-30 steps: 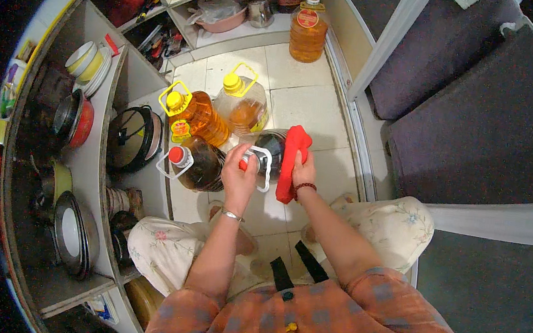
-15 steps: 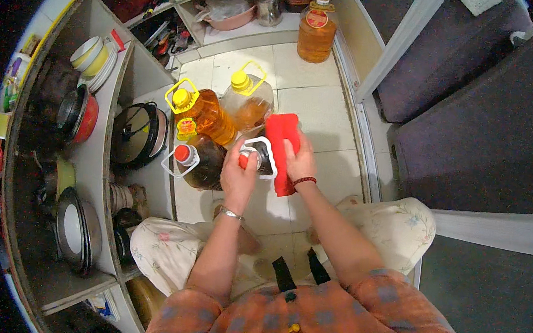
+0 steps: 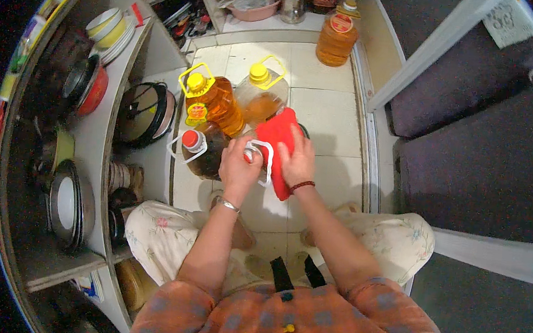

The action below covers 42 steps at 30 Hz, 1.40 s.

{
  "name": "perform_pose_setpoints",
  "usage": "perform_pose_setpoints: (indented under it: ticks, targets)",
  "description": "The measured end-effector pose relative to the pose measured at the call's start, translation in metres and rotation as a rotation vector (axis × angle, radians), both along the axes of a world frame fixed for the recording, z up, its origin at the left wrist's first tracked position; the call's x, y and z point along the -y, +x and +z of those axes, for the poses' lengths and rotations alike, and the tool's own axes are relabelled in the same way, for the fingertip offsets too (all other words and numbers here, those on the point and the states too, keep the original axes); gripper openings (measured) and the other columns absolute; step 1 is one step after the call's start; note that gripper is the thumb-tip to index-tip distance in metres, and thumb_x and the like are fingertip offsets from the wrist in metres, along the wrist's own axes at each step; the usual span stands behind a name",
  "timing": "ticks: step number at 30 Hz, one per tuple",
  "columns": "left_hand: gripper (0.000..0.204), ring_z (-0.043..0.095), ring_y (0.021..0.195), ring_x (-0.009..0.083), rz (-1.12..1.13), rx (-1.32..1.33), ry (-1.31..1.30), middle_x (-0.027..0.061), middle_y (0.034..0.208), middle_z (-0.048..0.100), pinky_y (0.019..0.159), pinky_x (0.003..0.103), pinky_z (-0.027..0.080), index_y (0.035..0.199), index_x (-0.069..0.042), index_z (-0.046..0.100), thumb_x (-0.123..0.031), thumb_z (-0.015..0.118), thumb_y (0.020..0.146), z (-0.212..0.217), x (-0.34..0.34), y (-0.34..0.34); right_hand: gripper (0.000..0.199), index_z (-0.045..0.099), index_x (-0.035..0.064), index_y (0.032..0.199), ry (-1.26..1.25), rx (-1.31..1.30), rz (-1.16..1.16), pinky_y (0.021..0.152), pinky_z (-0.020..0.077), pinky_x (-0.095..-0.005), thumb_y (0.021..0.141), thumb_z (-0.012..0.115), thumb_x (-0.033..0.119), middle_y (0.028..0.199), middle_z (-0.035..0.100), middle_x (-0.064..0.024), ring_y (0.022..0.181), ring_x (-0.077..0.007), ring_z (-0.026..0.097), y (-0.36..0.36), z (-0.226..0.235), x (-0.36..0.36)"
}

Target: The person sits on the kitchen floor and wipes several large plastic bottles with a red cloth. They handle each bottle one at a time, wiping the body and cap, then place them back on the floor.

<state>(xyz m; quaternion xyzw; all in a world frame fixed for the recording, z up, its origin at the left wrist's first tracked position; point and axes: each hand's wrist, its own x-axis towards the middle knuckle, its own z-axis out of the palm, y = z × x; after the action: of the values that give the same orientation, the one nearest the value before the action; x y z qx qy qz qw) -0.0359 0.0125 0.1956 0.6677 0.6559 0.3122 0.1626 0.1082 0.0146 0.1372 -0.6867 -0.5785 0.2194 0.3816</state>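
At the far left, a shelf unit holds nested pans [image 3: 74, 207], a red pan [image 3: 97, 93] and stacked bowls [image 3: 105, 29]; a round black pan-like appliance [image 3: 147, 115] sits lower, beside the floor. Next stands a dark bottle with a red cap [image 3: 203, 151], with an amber oil bottle [image 3: 223, 107] just behind it. The left hand [image 3: 241, 167] has its fingers closed around the neck of a red-capped bottle with a white loop handle [image 3: 269, 163], which is tilted before the person. Beyond stands a nearly clear, yellow-capped bottle [image 3: 260, 104]. The right hand [image 3: 297, 160] grips a red cloth [image 3: 274, 135], fingers curved over it, against that tilted bottle's side. Farther right, a larger-looking amber jug [image 3: 336, 42] stands near the sliding-door track [image 3: 367, 121].
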Motion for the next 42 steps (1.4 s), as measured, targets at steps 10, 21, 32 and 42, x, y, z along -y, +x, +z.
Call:
perform_pose_setpoints:
  ticks: [10,21,32,42]
  targets:
    - [0.037,0.057,0.098,0.0340,0.022,0.155,-0.012,0.0131,0.107,0.057,0.085,0.042,0.047,0.115,-0.009,0.061,-0.018,0.062,0.079,-0.011,0.005,-0.004,0.056,0.043,0.0086,0.137,-0.056,-0.267,-0.020,0.095,0.0432,-0.0420,0.091,0.059,0.036,0.118,0.053,-0.0186,0.109,-0.0369,0.054,0.014,-0.028,-0.010]
    - [0.040,0.060,0.098,0.0346,0.035,0.219,-0.116,0.0156,0.110,0.060,0.085,0.042,0.049,0.114,-0.006,0.059,-0.014,0.065,0.075,-0.011,0.017,-0.019,0.034,0.053,0.0033,0.124,-0.219,-0.408,-0.066,0.090,0.0465,-0.0330,0.095,0.055,0.020,0.111,0.064,-0.0105,0.100,-0.0203,0.059,0.041,-0.072,-0.031]
    - [0.038,0.059,0.097,0.0345,0.077,0.140,-0.105,0.0162,0.104,0.062,0.088,0.041,0.047,0.110,-0.006,0.061,-0.013,0.069,0.073,-0.026,0.025,-0.023,0.056,0.046,0.0089,0.135,0.039,0.094,0.220,0.101,0.0378,-0.0422,0.088,0.060,0.037,0.120,0.055,-0.0234,0.112,-0.0386,0.051,-0.014,0.003,-0.017]
    - [0.042,0.056,0.097,0.0344,0.055,0.193,-0.138,0.0140,0.107,0.062,0.086,0.040,0.046,0.113,-0.007,0.060,-0.018,0.068,0.074,-0.030,0.023,-0.023,0.045,0.052,0.0026,0.128,-0.328,-0.184,-0.088,0.093,0.0455,-0.0383,0.094,0.055,0.033,0.116,0.062,-0.0213,0.107,-0.0341,0.059,0.057,-0.111,-0.063]
